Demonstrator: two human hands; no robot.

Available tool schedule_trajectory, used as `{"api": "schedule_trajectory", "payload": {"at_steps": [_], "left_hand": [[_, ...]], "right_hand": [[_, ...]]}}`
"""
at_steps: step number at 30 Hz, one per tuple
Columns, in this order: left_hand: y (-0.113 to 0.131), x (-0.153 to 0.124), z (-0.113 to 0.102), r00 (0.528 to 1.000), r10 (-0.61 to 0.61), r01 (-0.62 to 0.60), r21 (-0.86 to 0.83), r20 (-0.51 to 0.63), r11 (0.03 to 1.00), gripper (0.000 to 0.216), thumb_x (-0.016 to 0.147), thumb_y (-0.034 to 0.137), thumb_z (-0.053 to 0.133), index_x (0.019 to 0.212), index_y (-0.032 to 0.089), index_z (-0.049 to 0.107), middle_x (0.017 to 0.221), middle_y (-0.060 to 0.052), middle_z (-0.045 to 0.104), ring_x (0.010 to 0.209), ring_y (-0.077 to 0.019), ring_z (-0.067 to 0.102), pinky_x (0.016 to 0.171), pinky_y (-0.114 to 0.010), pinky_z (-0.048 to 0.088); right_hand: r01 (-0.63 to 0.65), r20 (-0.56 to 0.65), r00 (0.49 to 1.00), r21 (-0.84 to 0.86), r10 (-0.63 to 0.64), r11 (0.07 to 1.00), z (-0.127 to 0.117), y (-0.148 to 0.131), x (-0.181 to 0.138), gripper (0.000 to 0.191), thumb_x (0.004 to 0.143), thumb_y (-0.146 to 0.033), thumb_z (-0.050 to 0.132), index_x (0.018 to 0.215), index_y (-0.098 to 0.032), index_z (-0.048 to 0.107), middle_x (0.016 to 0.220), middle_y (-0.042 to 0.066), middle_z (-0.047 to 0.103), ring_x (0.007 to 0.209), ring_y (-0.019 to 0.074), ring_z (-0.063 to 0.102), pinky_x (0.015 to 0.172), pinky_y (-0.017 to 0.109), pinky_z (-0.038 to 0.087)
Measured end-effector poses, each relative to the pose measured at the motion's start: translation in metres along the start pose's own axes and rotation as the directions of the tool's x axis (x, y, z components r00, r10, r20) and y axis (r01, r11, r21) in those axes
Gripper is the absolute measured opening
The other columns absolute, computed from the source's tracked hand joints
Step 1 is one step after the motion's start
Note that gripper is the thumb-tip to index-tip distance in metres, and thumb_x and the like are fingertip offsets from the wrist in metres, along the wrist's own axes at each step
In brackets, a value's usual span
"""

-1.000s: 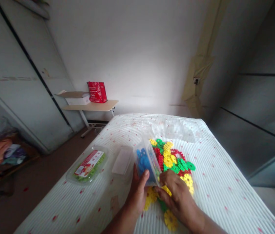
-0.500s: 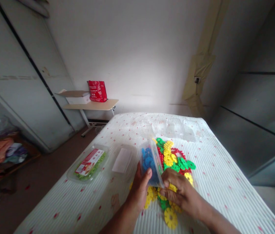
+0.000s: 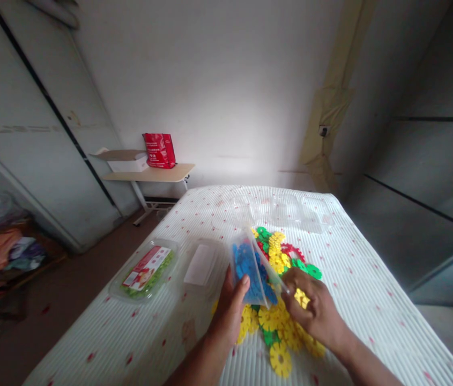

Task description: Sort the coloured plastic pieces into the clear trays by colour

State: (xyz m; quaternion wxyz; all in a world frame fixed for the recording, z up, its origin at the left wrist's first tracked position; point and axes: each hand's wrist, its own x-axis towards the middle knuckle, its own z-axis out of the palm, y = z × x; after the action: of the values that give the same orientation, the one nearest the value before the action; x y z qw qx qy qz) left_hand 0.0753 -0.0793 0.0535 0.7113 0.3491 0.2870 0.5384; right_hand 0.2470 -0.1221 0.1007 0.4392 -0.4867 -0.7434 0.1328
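Note:
My left hand (image 3: 232, 311) grips a clear plastic container (image 3: 237, 292) from its left side, tilted over the bed. Blue notched plastic discs (image 3: 250, 268) fill much of it. The fingers of my right hand (image 3: 310, 300) are closed on the edge of the container's clear lid (image 3: 270, 268), which stands partly open at the lower right. Beneath and beyond the container lies a loose pile of flower-shaped discs: yellow ones (image 3: 280, 359), green ones (image 3: 312, 271) and red ones (image 3: 292, 250). The container hides part of the pile.
On the left of the striped bed cover (image 3: 117, 332) lie a labelled clear box of green pieces (image 3: 148, 271) and a clear box with a white label (image 3: 201, 264). Clear plastic trays (image 3: 290, 210) lie at the far side. A side table (image 3: 170, 172) holds a red bag (image 3: 159, 150).
My right hand has moved right, pulling the lid's lower edge away from the container. The blue discs inside show more fully. My left hand keeps its hold.

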Motion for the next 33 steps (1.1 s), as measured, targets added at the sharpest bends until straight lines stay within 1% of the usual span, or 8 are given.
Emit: {"api": "schedule_trajectory", "payload": {"at_steps": [4,7,11,17,22,26,29,33], "left_hand": [[0.002,0.000,0.006,0.999,-0.002,0.004,0.056,-0.035,0.998,0.058,0.080,0.038,0.060,0.134,0.026,0.042,0.125,-0.008,0.059,0.118,-0.0242,0.052,0.103,-0.038,0.038],[0.002,0.002,0.007,0.997,0.003,0.003,0.078,-0.079,0.997,0.058,0.079,0.039,0.062,0.133,0.026,0.044,0.124,-0.007,0.060,0.119,-0.0230,0.051,0.104,-0.036,0.038],[0.006,0.003,0.010,0.998,-0.024,0.027,0.057,-0.064,0.998,0.057,0.079,0.038,0.062,0.132,0.026,0.045,0.123,-0.007,0.060,0.118,-0.0232,0.053,0.101,-0.036,0.040],[0.010,0.004,0.011,0.999,-0.036,0.036,0.019,-0.037,0.999,0.054,0.080,0.038,0.060,0.131,0.023,0.047,0.123,-0.009,0.060,0.115,-0.0250,0.055,0.099,-0.037,0.043],[0.012,0.008,0.009,0.998,0.002,0.003,0.098,-0.056,0.995,0.058,0.077,0.038,0.063,0.131,0.024,0.047,0.125,-0.007,0.059,0.120,-0.0250,0.051,0.102,-0.037,0.040],[0.018,0.013,0.011,0.996,0.028,-0.012,0.187,-0.082,0.982,0.062,0.069,0.040,0.070,0.126,0.024,0.052,0.123,-0.007,0.060,0.119,-0.0273,0.051,0.101,-0.038,0.040],[0.024,0.018,0.014,0.995,0.031,-0.006,0.248,-0.097,0.969,0.062,0.065,0.041,0.072,0.123,0.024,0.055,0.120,-0.007,0.062,0.116,-0.0284,0.053,0.100,-0.039,0.042],[0.029,0.024,0.018,0.997,0.021,0.003,0.292,-0.079,0.956,0.058,0.066,0.042,0.071,0.120,0.022,0.056,0.117,-0.008,0.063,0.109,-0.0291,0.058,0.095,-0.040,0.045]], "right_hand": [[-0.045,-0.157,0.987,-0.134,0.024,0.990,0.001,0.003,-0.005,0.012,0.076,-0.016,0.050,0.086,-0.019,0.055,0.068,0.000,0.059,0.057,0.0133,0.056,0.053,0.024,0.043],[-0.155,-0.226,0.965,-0.077,0.134,0.985,0.000,0.007,-0.005,0.008,0.076,-0.018,0.050,0.081,-0.019,0.056,0.062,-0.001,0.060,0.052,0.0134,0.057,0.049,0.023,0.044],[-0.121,-0.227,0.966,0.033,0.125,0.992,-0.003,0.013,-0.003,0.016,0.075,-0.018,0.051,0.061,-0.020,0.045,0.075,0.003,0.067,0.064,0.0155,0.062,0.055,0.024,0.047],[-0.124,-0.221,0.964,0.112,0.146,0.986,-0.017,0.021,0.001,0.018,0.073,-0.018,0.051,0.058,-0.021,0.042,0.081,0.005,0.070,0.064,0.0158,0.062,0.052,0.023,0.047],[-0.089,-0.235,0.969,-0.062,0.072,0.994,-0.032,0.027,0.003,0.007,0.073,-0.018,0.051,0.070,-0.020,0.058,0.074,0.002,0.068,0.058,0.0143,0.061,0.051,0.023,0.046],[-0.091,-0.276,0.960,-0.167,0.042,0.982,-0.041,0.034,0.001,0.013,0.074,-0.020,0.054,0.082,-0.020,0.063,0.075,0.002,0.069,0.058,0.0143,0.060,0.053,0.024,0.047],[-0.110,-0.292,0.953,-0.107,0.075,0.988,-0.049,0.044,-0.002,0.007,0.073,-0.022,0.057,0.074,-0.020,0.063,0.079,0.003,0.070,0.066,0.0170,0.064,0.058,0.025,0.049],[-0.211,-0.352,0.905,0.113,0.238,0.971,-0.058,0.057,-0.005,0.009,0.071,-0.027,0.062,0.071,-0.019,0.064,0.081,0.005,0.070,0.068,0.0194,0.065,0.057,0.028,0.050]]}}
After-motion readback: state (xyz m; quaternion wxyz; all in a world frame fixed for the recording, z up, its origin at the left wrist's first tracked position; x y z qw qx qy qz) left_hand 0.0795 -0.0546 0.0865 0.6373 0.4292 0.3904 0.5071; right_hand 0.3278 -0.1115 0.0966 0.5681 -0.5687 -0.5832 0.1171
